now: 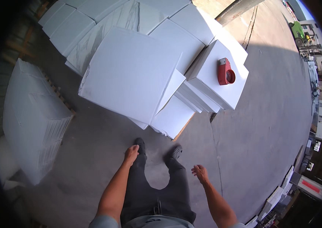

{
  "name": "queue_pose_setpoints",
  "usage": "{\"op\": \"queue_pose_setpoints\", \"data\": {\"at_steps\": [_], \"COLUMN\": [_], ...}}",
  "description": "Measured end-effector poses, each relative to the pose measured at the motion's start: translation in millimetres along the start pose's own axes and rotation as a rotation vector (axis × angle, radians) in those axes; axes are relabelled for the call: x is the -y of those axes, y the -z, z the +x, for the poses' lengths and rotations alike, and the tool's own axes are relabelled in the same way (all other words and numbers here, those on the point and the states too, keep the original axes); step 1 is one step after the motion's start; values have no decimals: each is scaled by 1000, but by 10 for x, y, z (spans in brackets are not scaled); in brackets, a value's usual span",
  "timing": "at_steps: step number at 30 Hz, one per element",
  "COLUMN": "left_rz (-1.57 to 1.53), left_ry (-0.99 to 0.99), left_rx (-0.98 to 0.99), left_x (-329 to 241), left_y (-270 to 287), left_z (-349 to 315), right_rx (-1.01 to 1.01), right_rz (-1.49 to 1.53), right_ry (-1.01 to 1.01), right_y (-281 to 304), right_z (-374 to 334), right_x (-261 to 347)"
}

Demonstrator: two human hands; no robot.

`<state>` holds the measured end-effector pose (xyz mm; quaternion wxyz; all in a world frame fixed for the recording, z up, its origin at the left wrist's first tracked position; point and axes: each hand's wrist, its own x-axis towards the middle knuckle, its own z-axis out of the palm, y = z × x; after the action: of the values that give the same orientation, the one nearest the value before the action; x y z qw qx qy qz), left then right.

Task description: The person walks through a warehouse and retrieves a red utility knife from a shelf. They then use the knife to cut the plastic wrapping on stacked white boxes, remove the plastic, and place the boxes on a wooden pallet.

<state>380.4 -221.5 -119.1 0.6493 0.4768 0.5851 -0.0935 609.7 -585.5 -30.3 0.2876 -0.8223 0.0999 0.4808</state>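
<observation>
head view | left fisheye, worn on head | facing down | well above the floor (252, 144)

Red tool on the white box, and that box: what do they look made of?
The red tool seems hard plastic or painted metal: smooth body, firm edges. The white box is probably matte cardboard: flat faces without gloss, crisp edges.
</observation>
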Motion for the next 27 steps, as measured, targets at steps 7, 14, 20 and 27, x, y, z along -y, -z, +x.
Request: {"op": "queue_pose_setpoints", "data": {"at_steps": [7,14,20,27], "left_rz": [-206,-543,-655,-737], "left_ry": [203,225,-38,-184], "left_rx": [-10,-119,-514,-472], "left_x": [531,1420,852,861], "left_y": [-541,-1317,-1628,-1689], "left_z": [900,2402,3175,3452], "right_rx": [31,-145,-155,77], "right_rz": [-88,-332,-513,-683], "right_ry": [143,446,855,1566], "right_y": [-385,-883,-1177,-2613], "right_z": [1720,3275,3875,4013], "right_x": [303,440,1030,1527]}}
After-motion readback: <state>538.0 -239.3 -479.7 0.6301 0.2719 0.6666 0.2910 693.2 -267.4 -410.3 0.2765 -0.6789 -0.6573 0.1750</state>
